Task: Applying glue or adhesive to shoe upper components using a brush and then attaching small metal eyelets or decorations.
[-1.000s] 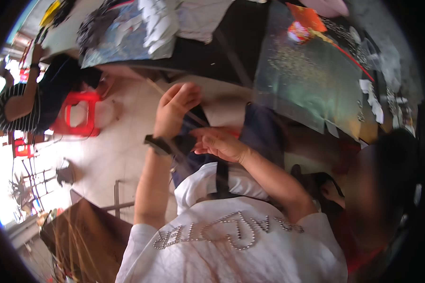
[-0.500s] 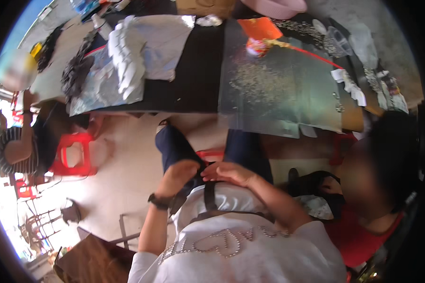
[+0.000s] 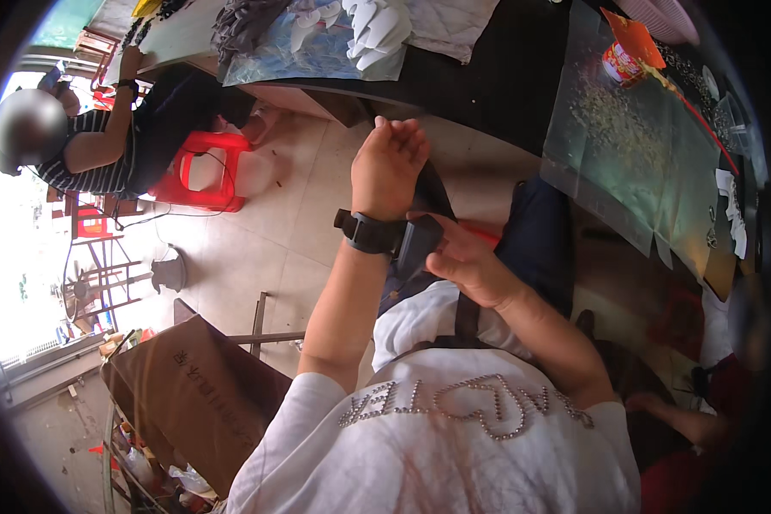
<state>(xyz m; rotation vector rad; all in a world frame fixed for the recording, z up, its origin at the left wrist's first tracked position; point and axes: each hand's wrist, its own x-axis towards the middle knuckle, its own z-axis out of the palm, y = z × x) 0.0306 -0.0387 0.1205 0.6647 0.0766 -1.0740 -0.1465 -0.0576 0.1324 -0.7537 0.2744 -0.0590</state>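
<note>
My left hand is raised in front of the table edge, palm turned up, its fingers loosely bent with nothing in them. Around that wrist sits a black strapped wrist device. On its right side a dark boxy part sticks out. My right hand reaches across to this part, the fingers at its upper edge and the thumb below. Some of those fingertips are hidden behind the device.
Ahead stands a dark table with white cut pieces and grey cloth. A clear sheet at right bears small bits and a tub. Left are a red stool and a seated person; behind, a brown box.
My hands were resting together in my lap. The left has risen forward, and the right has come to the device on the left wrist. My view has swung left.
</note>
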